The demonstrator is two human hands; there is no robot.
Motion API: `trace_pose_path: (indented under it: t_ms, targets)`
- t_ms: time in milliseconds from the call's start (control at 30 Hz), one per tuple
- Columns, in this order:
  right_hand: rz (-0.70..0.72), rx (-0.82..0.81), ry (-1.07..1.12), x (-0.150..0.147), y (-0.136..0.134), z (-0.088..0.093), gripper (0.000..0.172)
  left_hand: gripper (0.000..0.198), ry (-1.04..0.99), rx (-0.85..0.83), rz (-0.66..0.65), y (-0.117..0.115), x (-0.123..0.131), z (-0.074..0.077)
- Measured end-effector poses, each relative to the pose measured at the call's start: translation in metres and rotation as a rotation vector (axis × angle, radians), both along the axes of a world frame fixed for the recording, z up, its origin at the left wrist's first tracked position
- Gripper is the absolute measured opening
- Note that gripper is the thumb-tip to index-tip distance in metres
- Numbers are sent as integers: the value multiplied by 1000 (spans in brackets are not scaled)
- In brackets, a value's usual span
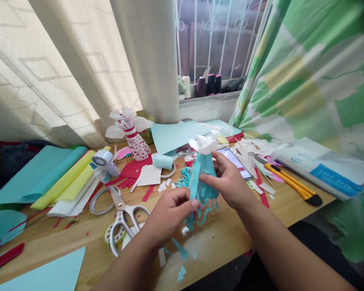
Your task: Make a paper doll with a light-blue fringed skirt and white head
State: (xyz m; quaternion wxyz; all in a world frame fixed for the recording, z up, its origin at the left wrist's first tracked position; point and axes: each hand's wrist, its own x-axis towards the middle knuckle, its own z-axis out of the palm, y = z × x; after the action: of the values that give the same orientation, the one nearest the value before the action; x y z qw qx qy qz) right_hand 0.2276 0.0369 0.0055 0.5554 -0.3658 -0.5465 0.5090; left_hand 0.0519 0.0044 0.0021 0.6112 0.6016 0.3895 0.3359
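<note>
Left hand (168, 214), right hand (226, 180); fringed paper figure (202, 178) between

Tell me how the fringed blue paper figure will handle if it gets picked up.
The fringed blue paper figure is probably very light and floppy, since its thin strips hang loose below the left hand and right hand. Those strips look fragile, apt to bend or tear. The white paper top would likely crush under a firm pinch.

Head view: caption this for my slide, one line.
Left hand and right hand hold a fringed light-blue paper figure above a wooden table littered with paper scraps.
</note>
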Motion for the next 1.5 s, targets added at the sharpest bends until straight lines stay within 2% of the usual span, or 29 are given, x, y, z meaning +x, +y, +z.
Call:
trace_pose_path:
  t_ms: [100, 233, 367, 433, 567, 633, 767, 833, 1000, 1100, 1233, 1367, 1500]
  targets:
    - [14, 6, 93, 8, 1, 6, 53, 24, 141, 57, -38, -1, 1, 3]
    - [70, 7, 201, 20, -3, 17, 54, 22, 307, 250, -65, 1, -4, 9]
    - [155, 29, 335, 32, -13, 27, 57, 21, 258, 286, 67, -5, -8, 11]
    - [177, 69, 367, 36, -18, 29, 64, 20, 159, 216, 163, -11, -8, 11]
    - [238, 150, 344, 36, -23, 29, 73, 26, -248, -23, 363, -24, -1, 15]
    - [254, 165, 328, 33, -23, 27, 75, 30, -370, -149, 335, -33, 5, 17]
    - [285, 141, 306, 27, -23, 22, 84, 26, -498, -375, 189, -49, 19, 15]
    - [336, 138, 289, 23, -24, 22, 85, 22, -596, -430, 193, -54, 24, 11]
    - [494, 134, 168, 13, -26, 34, 73, 16, -843, -481, 208, -53, 25, 3]
    - [425, 96, 117, 13, -24, 40, 64, 21, -910, -404, 286, -46, 25, 1]
    - [285, 74, 247, 8, -24, 41, 43, 23, -867, -156, 456, -40, 25, 0]
    - [266, 19, 387, -10, -33, 40, 41, 16, -637, 64, 620, -40, 22, -5]
    - [129, -42, 426, -23, -41, 40, 31, 17, -444, 123, 640, -42, 23, -8]
